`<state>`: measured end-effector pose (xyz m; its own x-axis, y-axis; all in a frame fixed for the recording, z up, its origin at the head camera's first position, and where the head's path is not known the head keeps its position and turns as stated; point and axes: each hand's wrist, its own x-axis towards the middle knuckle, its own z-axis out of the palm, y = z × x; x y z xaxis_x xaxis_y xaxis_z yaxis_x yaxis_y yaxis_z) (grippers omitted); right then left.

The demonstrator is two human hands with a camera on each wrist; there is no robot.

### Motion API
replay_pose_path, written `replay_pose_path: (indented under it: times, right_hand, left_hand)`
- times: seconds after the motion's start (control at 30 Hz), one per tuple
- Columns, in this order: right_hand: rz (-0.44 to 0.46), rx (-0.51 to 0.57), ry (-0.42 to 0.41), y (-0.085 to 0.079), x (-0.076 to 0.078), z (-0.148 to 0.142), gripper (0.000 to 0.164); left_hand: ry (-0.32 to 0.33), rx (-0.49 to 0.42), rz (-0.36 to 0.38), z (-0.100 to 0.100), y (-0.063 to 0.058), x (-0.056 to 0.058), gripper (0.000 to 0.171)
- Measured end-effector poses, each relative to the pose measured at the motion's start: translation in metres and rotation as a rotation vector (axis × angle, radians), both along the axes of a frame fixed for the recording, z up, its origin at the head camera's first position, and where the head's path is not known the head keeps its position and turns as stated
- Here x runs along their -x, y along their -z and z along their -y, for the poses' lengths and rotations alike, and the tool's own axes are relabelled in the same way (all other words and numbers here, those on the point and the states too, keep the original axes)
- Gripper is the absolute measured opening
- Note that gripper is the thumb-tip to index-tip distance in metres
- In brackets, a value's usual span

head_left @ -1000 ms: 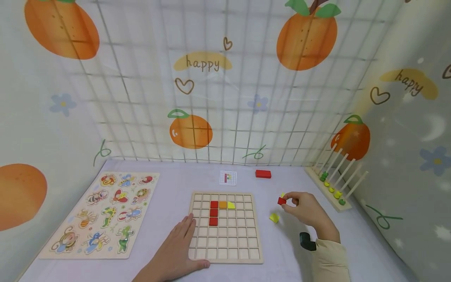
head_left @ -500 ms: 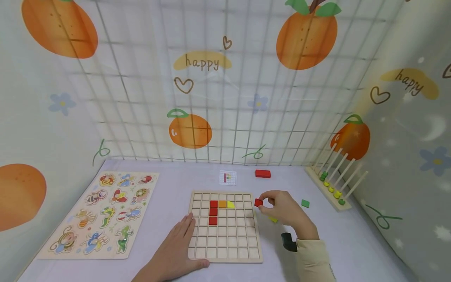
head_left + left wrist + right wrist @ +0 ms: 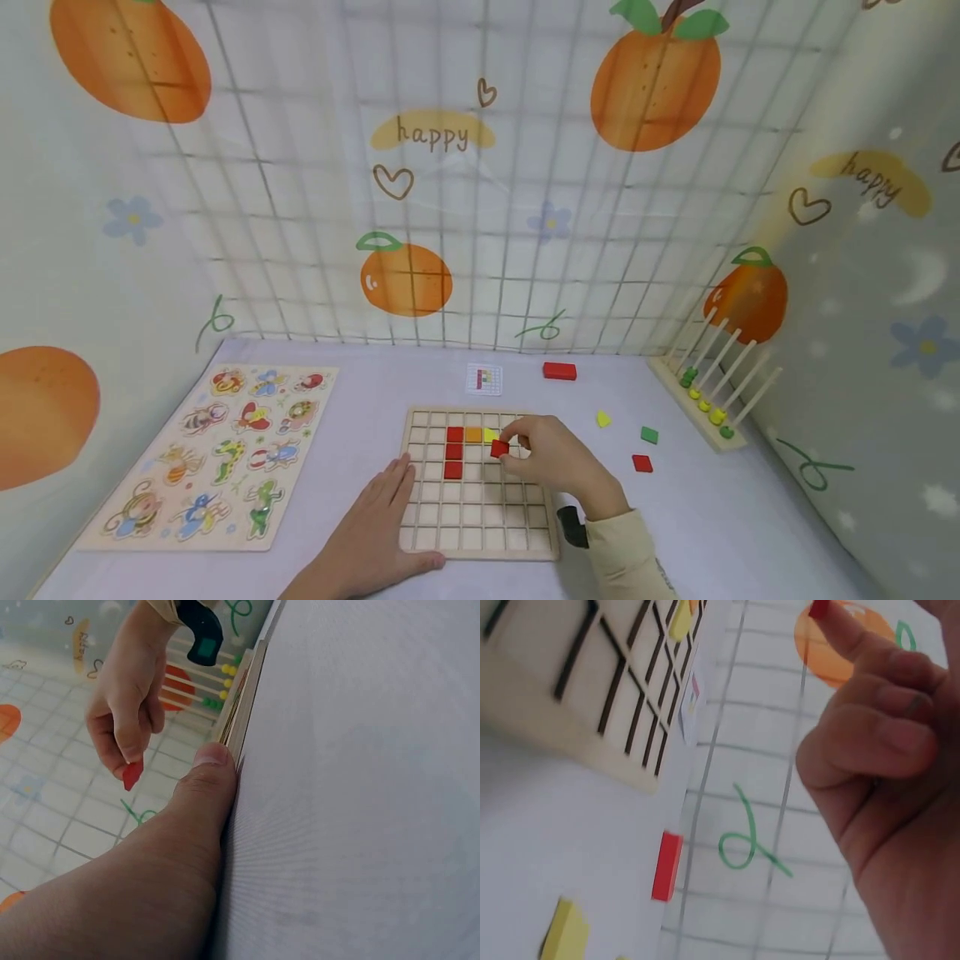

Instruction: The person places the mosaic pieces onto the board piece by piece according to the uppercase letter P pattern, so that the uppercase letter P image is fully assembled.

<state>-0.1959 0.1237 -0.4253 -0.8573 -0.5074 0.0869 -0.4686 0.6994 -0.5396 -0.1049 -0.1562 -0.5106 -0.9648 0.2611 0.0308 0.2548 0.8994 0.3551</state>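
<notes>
A wooden grid board (image 3: 480, 517) lies on the table in the head view. Set in its cells are red square tiles (image 3: 453, 452) in a column, an orange tile (image 3: 474, 434) and a yellow rounded tile (image 3: 491, 435), partly covered by fingers. My left hand (image 3: 375, 525) rests along the board's left edge, fingers straight, thumb at the near edge. Above the board's upper middle, my right hand (image 3: 558, 458) pinches another red square tile (image 3: 500, 449) between thumb and index finger. The left wrist view also shows this red tile (image 3: 133, 774) held clear of the board.
Right of the board lie loose yellow (image 3: 603, 419), green (image 3: 649, 435) and red (image 3: 642, 463) tiles. Behind it are a pattern card (image 3: 484, 379) and a red block (image 3: 559, 371). An insect puzzle (image 3: 285, 500) lies left; a bead-peg stand (image 3: 738, 440) stands far right.
My right hand has moved left with the red tile, from beside the board to over it. Loose tiles it had covered now show. The left hand stays in place.
</notes>
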Motion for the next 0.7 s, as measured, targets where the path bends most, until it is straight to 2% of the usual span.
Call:
replay_pose_path:
  times: [0.13, 0.3, 0.5, 0.7]
  right_hand:
    - [-0.046, -0.04, -0.027, 0.0, -0.004, 0.01, 0.015]
    - [-0.05, -0.074, -0.081, 0.002, -0.009, 0.025, 0.017]
    - [-0.042, -0.135, -0.092, 0.005, -0.013, 0.041, 0.019]
    - [-0.05, -0.221, -0.108, 0.011, -0.017, 0.055, 0.021]
  left_hand:
    - [0.001, 0.002, 0.003, -0.001, -0.001, 0.0, 0.135]
    - [-0.012, 0.01, 0.008, -0.001, 0.0, -0.001, 0.136]
    - [0.0, 0.008, -0.011, 0.0, 0.0, -0.002, 0.135]
    - [0.002, 0.009, 0.002, 0.0, -0.002, -0.002, 0.134]
